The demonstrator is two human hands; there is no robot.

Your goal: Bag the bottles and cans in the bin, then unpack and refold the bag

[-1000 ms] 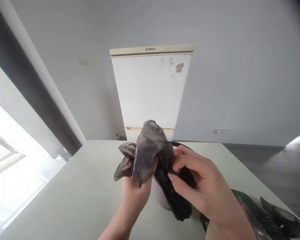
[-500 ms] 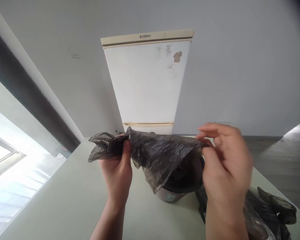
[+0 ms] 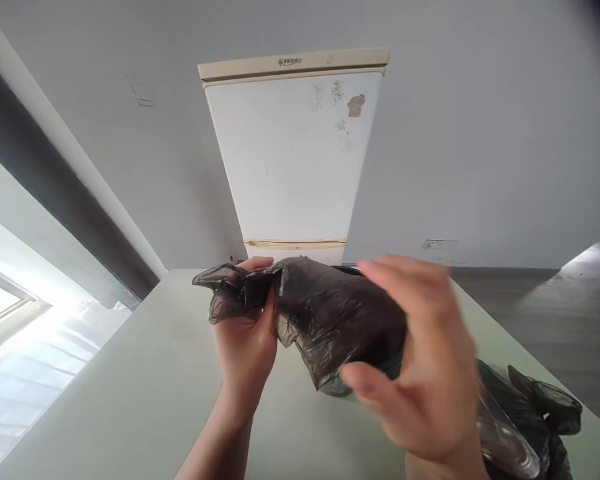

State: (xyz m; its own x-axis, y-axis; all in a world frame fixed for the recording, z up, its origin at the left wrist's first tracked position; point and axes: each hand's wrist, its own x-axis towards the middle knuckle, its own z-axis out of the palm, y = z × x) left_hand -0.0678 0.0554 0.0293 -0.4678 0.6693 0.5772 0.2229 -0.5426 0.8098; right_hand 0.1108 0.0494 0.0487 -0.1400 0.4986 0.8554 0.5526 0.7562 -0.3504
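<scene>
A thin black plastic bag [image 3: 345, 307] was held above a pale green table [image 3: 300, 440], its right portion spread out and its other end bunched in the left hand [image 3: 247, 340], fingers closed around the film. The right hand [image 3: 425, 360] stood with thumb and fingers wide apart at the spread end; motion blur made it hard to tell whether they touched. The spreading looked partly done, the gathered end not yet loosened. Below, a round container [image 3: 337, 387] sat mostly hidden. More dark plastic [image 3: 523, 403] lay to the right; a white refrigerator [image 3: 295, 160] stood beyond the table.
</scene>
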